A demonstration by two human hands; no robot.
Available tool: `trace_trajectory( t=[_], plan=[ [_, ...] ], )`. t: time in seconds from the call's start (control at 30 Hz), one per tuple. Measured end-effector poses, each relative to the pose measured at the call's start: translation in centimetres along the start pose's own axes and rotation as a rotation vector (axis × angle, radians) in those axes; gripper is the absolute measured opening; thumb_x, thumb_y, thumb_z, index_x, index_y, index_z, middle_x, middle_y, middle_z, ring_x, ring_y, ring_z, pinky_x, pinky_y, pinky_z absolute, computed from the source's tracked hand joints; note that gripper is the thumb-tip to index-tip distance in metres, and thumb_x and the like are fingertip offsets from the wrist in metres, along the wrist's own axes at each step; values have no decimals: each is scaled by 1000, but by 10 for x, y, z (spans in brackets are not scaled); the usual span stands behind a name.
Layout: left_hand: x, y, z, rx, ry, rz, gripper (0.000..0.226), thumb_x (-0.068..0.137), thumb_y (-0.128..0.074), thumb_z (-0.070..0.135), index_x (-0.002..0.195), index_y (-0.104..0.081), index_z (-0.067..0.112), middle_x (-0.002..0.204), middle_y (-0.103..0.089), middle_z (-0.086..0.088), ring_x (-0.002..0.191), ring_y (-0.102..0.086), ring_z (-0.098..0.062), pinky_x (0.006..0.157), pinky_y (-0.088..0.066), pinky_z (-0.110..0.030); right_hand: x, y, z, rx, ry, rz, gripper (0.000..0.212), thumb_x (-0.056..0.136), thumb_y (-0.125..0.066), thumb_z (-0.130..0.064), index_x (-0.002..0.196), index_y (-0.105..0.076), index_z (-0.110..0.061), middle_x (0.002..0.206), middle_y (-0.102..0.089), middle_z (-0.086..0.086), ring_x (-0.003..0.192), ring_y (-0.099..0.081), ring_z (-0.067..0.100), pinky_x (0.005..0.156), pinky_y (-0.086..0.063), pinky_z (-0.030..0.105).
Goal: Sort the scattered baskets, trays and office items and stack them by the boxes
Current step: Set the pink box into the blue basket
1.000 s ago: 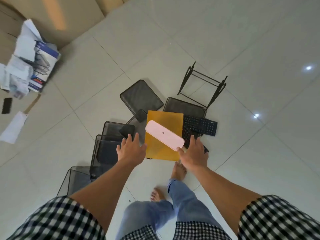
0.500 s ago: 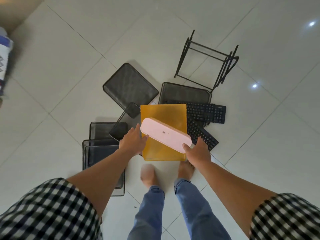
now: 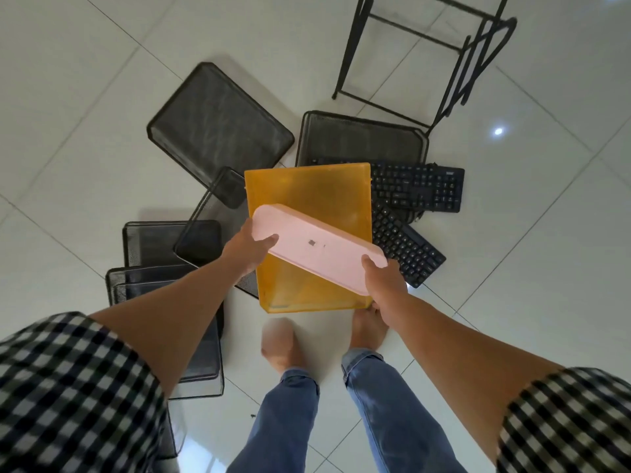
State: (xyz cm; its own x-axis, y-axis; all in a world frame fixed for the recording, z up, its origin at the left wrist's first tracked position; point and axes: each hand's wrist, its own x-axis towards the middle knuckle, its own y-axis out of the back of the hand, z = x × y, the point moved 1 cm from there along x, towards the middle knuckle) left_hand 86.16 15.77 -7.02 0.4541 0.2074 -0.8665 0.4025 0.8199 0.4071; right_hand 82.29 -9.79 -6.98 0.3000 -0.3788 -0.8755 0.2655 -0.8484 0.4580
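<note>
Both hands have hold of the pink tray (image 3: 317, 247), one at each short end: the left hand (image 3: 247, 249) wraps its fingers round the far-left end, and the right hand (image 3: 382, 281) clamps the near-right end with its fingers over the rim. Gripping at both ends looks sensible for something this long and narrow, since it keeps the piece level and stops it swinging.

It sits slantwise over the orange tray (image 3: 307, 189), which lies on the floor (image 3: 102, 80) just ahead of the person's bare feet. Whether the two are touching, I cannot tell from here. The boxes are nowhere in sight.

Pink shows as smooth, opaque plastic with rounded corners, its flat underside up. Orange is a see-through amber plastic, squarer, with low walls. Around them are black mesh trays (image 3: 218, 124), fine wire netting on thin frames, some nested at the left, probably because like shapes slot together. Two black keyboards (image 3: 416, 187) overlap at the right, and a bare wire rack (image 3: 426, 59) stands beyond.
</note>
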Motion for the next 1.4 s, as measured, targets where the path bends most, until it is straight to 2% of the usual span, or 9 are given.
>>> trace_trajectory(
  t=[0.23, 0.5, 0.67, 0.77, 0.9, 1.03, 1.13, 1.3, 1.4],
  plan=[
    [-16, 3, -2, -118, 26, -13, 71, 99, -59, 45, 157, -25, 20, 153, -42, -5, 136, -45, -31, 109, -43, -51, -20, 9, 10, 16, -29, 5, 74, 98, -54, -53, 155, -27, -13, 147, -48, 17, 128, -52, 37, 102, -51, 52],
    [-125, 39, 5, -232, -40, 109, 61, 94, -67, 39, 139, -38, 10, 127, -54, -5, 110, -55, -24, 88, -45, -36, -123, 63, 15, 60, 41, 28, 68, 97, -54, -55, 148, -37, -15, 138, -56, 14, 123, -55, 36, 99, -52, 53],
    [-215, 78, 8, -366, -95, 96, 50, 96, -66, 35, 130, -37, 11, 127, -53, -7, 117, -55, -26, 103, -48, -51, -201, 106, 15, 53, 150, 52, 61, 96, -54, -57, 142, -40, -18, 124, -58, 7, 106, -54, 27, 93, -55, 52],
    [-266, 94, 18, -431, -138, 62, 45, 96, -66, 34, 123, -37, 13, 120, -52, -5, 111, -56, -23, 100, -51, -50, -249, 125, 18, 81, 187, 87, 61, 97, -53, -58, 141, -41, -17, 113, -52, 2, 102, -51, 25, 93, -56, 52],
    [-324, 114, 40, -514, -253, 36, 42, 97, -65, 35, 121, -41, 11, 114, -54, -5, 101, -58, -20, 84, -56, -43, -310, 145, 30, 229, 216, 132, 57, 97, -54, -55, 139, -41, -19, 117, -54, 5, 111, -56, 31, 95, -54, 53],
    [-367, 131, 55, -399, -463, -46, 71, 84, -66, 54, 121, -47, -3, 120, -52, -27, 104, -56, -28, 82, -51, -44, -363, 162, 50, 391, 230, 218, 56, 96, -55, -55, 139, -43, -21, 123, -56, 5, 115, -57, 33, 96, -53, 55],
    [-396, 134, 69, -353, -563, -84, 73, 80, -63, 61, 125, -42, 8, 122, -52, -12, 116, -57, -27, 93, -55, -50, -395, 174, 71, 510, 219, 288, 50, 97, -54, -54, 135, -47, -23, 120, -58, 4, 112, -58, 32, 96, -53, 54],
    [-435, 111, 99, -398, -658, -243, 85, 72, -67, 75, 134, -43, 22, 129, -59, -2, 116, -63, -21, 84, -59, -41, -431, 211, 113, 756, 216, 432, 30, 97, -53, -52, 117, -55, -30, 110, -61, -4, 95, -59, 16, 80, -54, 40],
    [-457, 84, 118, -433, -656, -330, 83, 74, -72, 72, 134, -47, 21, 130, -61, -5, 118, -62, -23, 84, -59, -43, -444, 241, 139, 985, 186, 478, 39, 95, -54, -61, 115, -55, -28, 111, -60, -4, 102, -59, 19, 92, -55, 47]
  ],
)
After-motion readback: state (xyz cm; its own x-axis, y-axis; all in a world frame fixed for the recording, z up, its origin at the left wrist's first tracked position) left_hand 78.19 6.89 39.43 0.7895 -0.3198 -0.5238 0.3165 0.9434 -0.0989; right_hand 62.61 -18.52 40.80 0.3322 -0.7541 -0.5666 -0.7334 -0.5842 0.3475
